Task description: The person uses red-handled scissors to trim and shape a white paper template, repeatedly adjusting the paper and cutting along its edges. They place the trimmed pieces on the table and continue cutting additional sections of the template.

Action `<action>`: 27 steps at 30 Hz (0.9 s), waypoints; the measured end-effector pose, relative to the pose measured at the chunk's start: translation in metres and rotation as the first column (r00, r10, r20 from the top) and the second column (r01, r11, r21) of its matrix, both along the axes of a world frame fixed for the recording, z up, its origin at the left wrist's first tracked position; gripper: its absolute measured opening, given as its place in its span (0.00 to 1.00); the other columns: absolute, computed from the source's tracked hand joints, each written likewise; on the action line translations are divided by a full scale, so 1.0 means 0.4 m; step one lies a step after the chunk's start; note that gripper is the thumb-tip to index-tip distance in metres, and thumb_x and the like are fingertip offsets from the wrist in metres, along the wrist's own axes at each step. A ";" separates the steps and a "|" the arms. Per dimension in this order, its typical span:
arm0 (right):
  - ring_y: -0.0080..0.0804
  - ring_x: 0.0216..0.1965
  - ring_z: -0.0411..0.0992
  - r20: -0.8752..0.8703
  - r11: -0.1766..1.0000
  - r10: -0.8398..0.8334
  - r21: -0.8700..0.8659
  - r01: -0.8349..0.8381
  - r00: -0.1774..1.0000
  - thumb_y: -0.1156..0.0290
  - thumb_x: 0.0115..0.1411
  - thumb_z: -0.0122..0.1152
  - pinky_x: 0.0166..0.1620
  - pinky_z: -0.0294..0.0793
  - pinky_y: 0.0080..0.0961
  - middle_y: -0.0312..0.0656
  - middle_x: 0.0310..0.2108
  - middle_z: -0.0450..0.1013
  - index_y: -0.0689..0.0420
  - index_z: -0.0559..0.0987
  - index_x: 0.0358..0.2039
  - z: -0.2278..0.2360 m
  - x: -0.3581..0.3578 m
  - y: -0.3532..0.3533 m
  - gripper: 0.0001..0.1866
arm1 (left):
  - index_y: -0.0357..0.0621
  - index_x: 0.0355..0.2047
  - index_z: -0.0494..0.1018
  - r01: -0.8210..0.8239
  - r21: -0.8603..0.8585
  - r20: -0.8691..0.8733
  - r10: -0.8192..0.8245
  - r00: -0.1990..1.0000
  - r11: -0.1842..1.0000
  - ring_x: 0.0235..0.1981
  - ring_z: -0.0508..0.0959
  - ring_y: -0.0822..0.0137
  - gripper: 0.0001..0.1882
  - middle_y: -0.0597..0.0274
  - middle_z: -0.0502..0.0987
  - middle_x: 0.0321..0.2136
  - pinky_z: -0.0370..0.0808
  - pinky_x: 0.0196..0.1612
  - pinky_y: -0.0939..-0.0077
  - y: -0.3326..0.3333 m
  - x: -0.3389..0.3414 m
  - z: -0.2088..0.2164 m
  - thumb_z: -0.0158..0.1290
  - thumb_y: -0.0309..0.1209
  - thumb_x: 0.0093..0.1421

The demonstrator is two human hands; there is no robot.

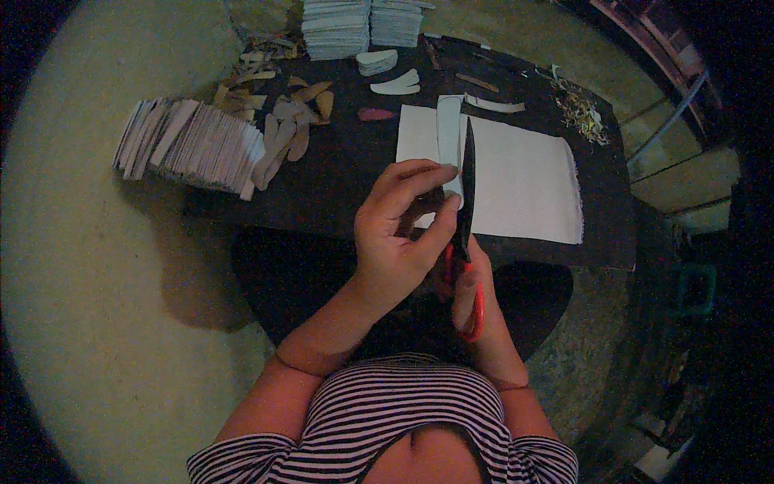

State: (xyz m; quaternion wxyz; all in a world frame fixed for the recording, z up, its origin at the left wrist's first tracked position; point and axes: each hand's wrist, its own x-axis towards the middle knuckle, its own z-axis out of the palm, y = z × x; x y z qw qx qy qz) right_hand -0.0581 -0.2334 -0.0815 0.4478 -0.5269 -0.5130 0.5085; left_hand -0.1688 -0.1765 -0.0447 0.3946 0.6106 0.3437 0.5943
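Note:
My left hand pinches a long pale strip between thumb and fingertips. The strip stands up over a white sheet with a frayed right edge. My right hand grips a pair of scissors with red handles and dark blades. The blades point away from me, along the strip's right edge, and look nearly closed. How far they cut into the strip, I cannot tell. Behind the strip lies a narrow curved offcut.
On the dark table, a row of stacked pieces stands left beside brown curved pieces. White stacks rise at the back, near pale curved pieces and a reddish piece. Thin trimmings lie far right.

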 end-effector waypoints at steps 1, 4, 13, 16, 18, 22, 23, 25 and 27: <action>0.23 0.14 0.58 0.007 1.000 0.008 0.004 -0.008 1.000 0.31 0.44 0.38 0.17 0.54 0.22 0.35 0.13 0.58 0.62 0.62 0.40 0.001 0.001 0.000 0.42 | 0.38 0.35 0.71 -0.011 -0.015 0.004 0.011 1.000 1.000 0.36 0.70 0.72 0.13 0.58 0.69 0.37 0.68 0.37 0.83 -0.001 0.001 0.001 0.53 0.20 0.46; 0.23 0.14 0.58 0.011 1.000 0.016 0.007 -0.017 1.000 0.32 0.45 0.38 0.17 0.54 0.21 0.34 0.13 0.58 0.61 0.62 0.40 0.007 0.001 0.000 0.41 | 0.39 0.35 0.71 -0.030 0.004 -0.019 0.030 0.999 1.000 0.36 0.70 0.71 0.13 0.58 0.69 0.37 0.68 0.37 0.83 0.000 0.000 -0.001 0.53 0.20 0.46; 0.22 0.15 0.57 -0.012 0.996 -0.006 0.092 0.007 1.000 0.34 0.46 0.38 0.17 0.54 0.21 0.35 0.14 0.58 0.63 0.62 0.39 0.008 0.000 0.001 0.39 | 0.40 0.35 0.71 0.002 -0.054 -0.054 -0.005 0.999 0.999 0.37 0.70 0.71 0.14 0.59 0.69 0.37 0.68 0.39 0.81 -0.007 -0.003 0.004 0.53 0.20 0.45; 0.23 0.15 0.57 -0.008 0.995 -0.003 0.098 0.004 1.000 0.34 0.46 0.37 0.17 0.55 0.22 0.35 0.15 0.59 0.63 0.62 0.38 0.011 0.000 0.005 0.40 | 0.39 0.35 0.71 0.013 -0.050 -0.033 -0.015 0.999 0.999 0.37 0.70 0.72 0.14 0.59 0.69 0.37 0.68 0.39 0.82 -0.007 -0.003 0.003 0.53 0.20 0.46; 0.23 0.14 0.58 0.013 0.992 -0.013 0.128 0.011 1.000 0.32 0.45 0.37 0.16 0.54 0.21 0.35 0.14 0.59 0.63 0.62 0.38 0.007 -0.001 0.006 0.41 | 0.39 0.35 0.71 0.024 -0.064 -0.005 -0.024 1.000 0.998 0.37 0.70 0.72 0.14 0.60 0.69 0.37 0.68 0.38 0.83 -0.009 -0.002 0.002 0.53 0.20 0.46; 0.22 0.14 0.59 0.003 0.999 -0.036 0.013 0.036 0.999 0.32 0.44 0.38 0.16 0.55 0.20 0.34 0.13 0.60 0.62 0.63 0.37 0.009 -0.004 0.002 0.40 | 0.39 0.36 0.71 0.028 -0.055 -0.008 -0.028 1.000 0.998 0.37 0.70 0.73 0.13 0.59 0.69 0.37 0.69 0.37 0.83 -0.009 -0.002 -0.001 0.53 0.20 0.46; 0.21 0.14 0.59 0.001 0.999 -0.053 -0.012 0.053 0.999 0.32 0.44 0.39 0.16 0.56 0.20 0.34 0.13 0.60 0.61 0.64 0.37 0.009 -0.008 0.003 0.40 | 0.39 0.36 0.71 0.032 -0.071 -0.005 -0.032 0.999 0.997 0.37 0.70 0.73 0.13 0.59 0.69 0.37 0.69 0.37 0.83 -0.010 -0.003 -0.001 0.53 0.20 0.46; 0.20 0.15 0.59 -0.027 0.998 -0.059 -0.008 0.059 0.998 0.36 0.46 0.42 0.17 0.56 0.19 0.33 0.13 0.60 0.60 0.64 0.37 0.005 -0.008 0.002 0.36 | 0.39 0.36 0.71 0.041 -0.102 0.002 -0.041 0.999 0.994 0.36 0.70 0.73 0.13 0.60 0.69 0.37 0.69 0.37 0.83 -0.011 -0.004 0.000 0.53 0.21 0.46; 0.20 0.15 0.60 -0.079 0.998 -0.036 0.047 0.040 0.996 0.42 0.50 0.45 0.17 0.57 0.18 0.33 0.15 0.62 0.58 0.65 0.36 -0.005 0.000 -0.004 0.29 | 0.40 0.36 0.71 0.055 -0.090 0.032 -0.052 0.998 0.994 0.36 0.70 0.73 0.13 0.60 0.69 0.38 0.69 0.37 0.83 -0.013 -0.001 -0.007 0.53 0.21 0.46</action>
